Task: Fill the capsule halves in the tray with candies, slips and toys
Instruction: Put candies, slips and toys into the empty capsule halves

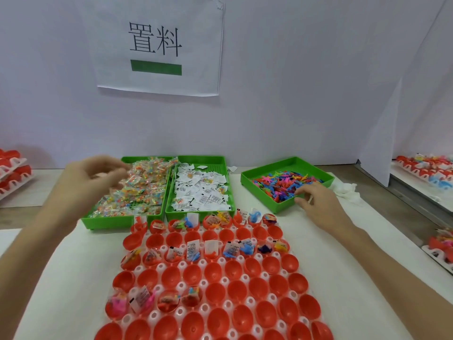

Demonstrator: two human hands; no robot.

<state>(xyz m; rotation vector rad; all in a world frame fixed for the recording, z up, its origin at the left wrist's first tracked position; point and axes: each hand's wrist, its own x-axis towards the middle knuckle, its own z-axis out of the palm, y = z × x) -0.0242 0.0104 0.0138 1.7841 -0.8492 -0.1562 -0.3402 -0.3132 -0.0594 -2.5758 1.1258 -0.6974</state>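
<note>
The white tray [220, 282] holds several red capsule halves [215, 271]. Some rows are filled with candies, slips and toys, and others stand bare. My left hand [98, 175] is blurred above the green candy tray [84, 220], its fingers curled over the wrapped candies [139, 190]; whether it holds one is unclear. My right hand [316, 200] is at the near corner of the green toy tray [277, 207]. Its fingertips are in the coloured toys [282, 185], and a thin pale piece shows between its fingers. The slip tray [169, 212] with paper slips [201, 192] lies between them.
More trays of red capsules stand at the far left [12, 168], far right [426, 168] and right edge [441, 249]. A white cloth [348, 190] lies beside the toy tray. A white wall with a paper sign [157, 47] rises just behind the green trays.
</note>
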